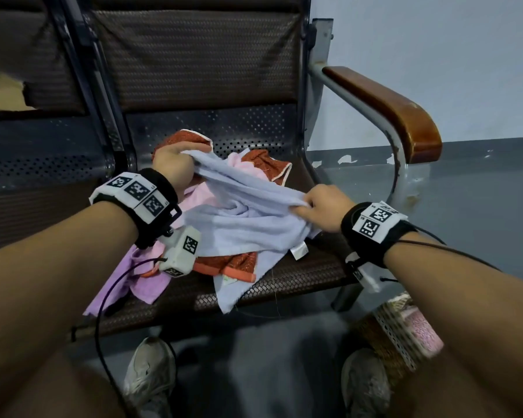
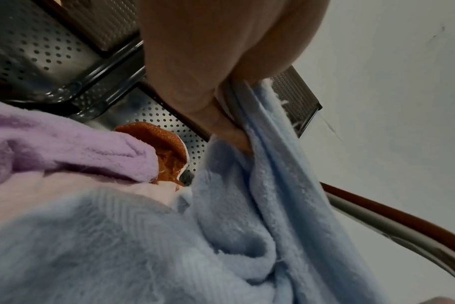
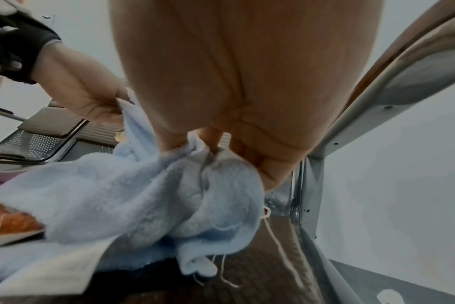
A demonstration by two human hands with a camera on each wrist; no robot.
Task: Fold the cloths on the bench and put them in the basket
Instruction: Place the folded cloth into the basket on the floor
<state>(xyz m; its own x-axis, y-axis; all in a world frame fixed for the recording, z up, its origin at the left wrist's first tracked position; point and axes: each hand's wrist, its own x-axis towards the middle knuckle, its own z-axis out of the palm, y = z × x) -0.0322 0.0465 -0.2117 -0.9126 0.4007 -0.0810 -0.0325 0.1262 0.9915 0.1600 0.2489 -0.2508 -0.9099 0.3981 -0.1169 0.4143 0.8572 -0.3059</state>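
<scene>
A light blue towel (image 1: 242, 215) is stretched between my two hands above the pile on the bench seat (image 1: 284, 279). My left hand (image 1: 175, 164) pinches its far edge, thumb and fingers (image 2: 221, 123) closed on the hem. Near the seat's right side my right hand (image 1: 317, 206) grips the other edge, fingers bunched in the blue towel (image 3: 143, 195). Under it lie a pink cloth (image 1: 139, 267), a purple cloth (image 2: 73, 139) and an orange cloth (image 1: 191, 140). The basket (image 1: 399, 330) stands on the floor at lower right, holding something pink.
The bench has a dark woven seat, a perforated metal back (image 1: 194, 55) and a wooden armrest (image 1: 390, 110) on a grey tube at the right. A second seat (image 1: 37, 164) lies to the left. My shoes (image 1: 151, 375) are on the grey floor below.
</scene>
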